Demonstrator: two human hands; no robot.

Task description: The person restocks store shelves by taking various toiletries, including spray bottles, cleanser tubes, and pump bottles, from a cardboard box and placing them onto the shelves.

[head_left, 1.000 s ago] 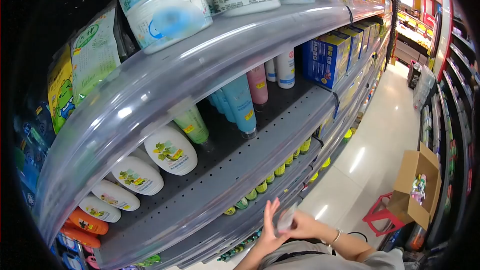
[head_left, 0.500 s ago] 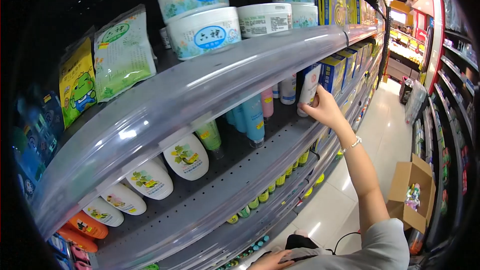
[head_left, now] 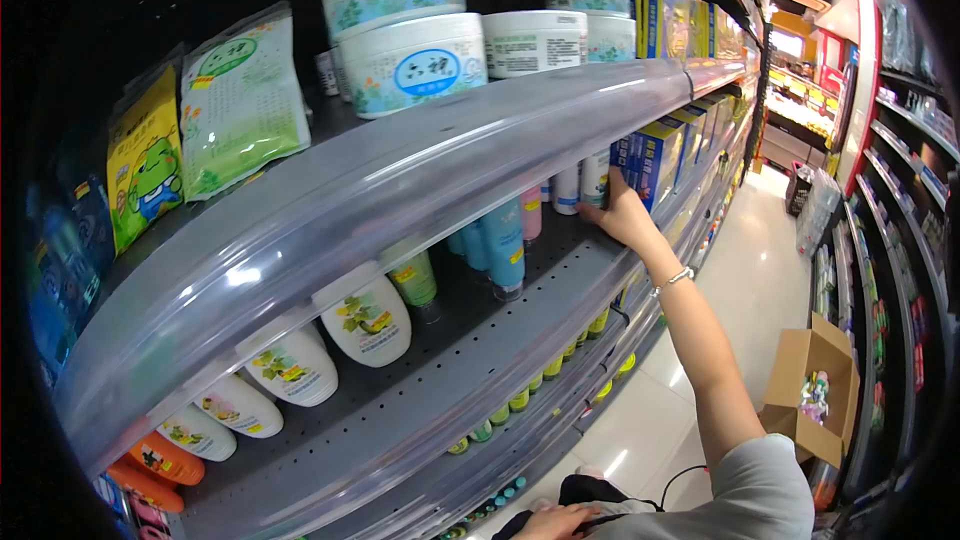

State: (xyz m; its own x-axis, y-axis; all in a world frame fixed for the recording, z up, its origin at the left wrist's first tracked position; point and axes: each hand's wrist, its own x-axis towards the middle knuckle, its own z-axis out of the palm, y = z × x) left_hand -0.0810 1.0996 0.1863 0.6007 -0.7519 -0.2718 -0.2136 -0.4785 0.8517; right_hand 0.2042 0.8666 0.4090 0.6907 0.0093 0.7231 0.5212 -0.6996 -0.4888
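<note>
My right hand (head_left: 622, 215) reaches into the middle shelf. Its thumb and fingers are closed round the lower part of a white tube (head_left: 595, 178) with a coloured print, which stands upright next to the blue and yellow boxes (head_left: 657, 162). Left of it is a white bottle (head_left: 567, 188), then a pink tube (head_left: 531, 212) and several blue tubes (head_left: 504, 248). Low in the view, my left hand (head_left: 556, 522) lies against my body with its fingers stretched out, holding nothing; the frame's bottom edge cuts part of it off.
A clear plastic guard (head_left: 400, 155) runs along the shelf front, above my right forearm. White oval bottles (head_left: 366, 316) line the shelf to the left. White tubs (head_left: 425, 65) are stacked on the shelf above. An open cardboard box (head_left: 783, 380) stands in the aisle at right.
My right hand has moved deeper into the shelf with the white tube, which now stands straighter beside the boxes. The left hand stays low against my body.
</note>
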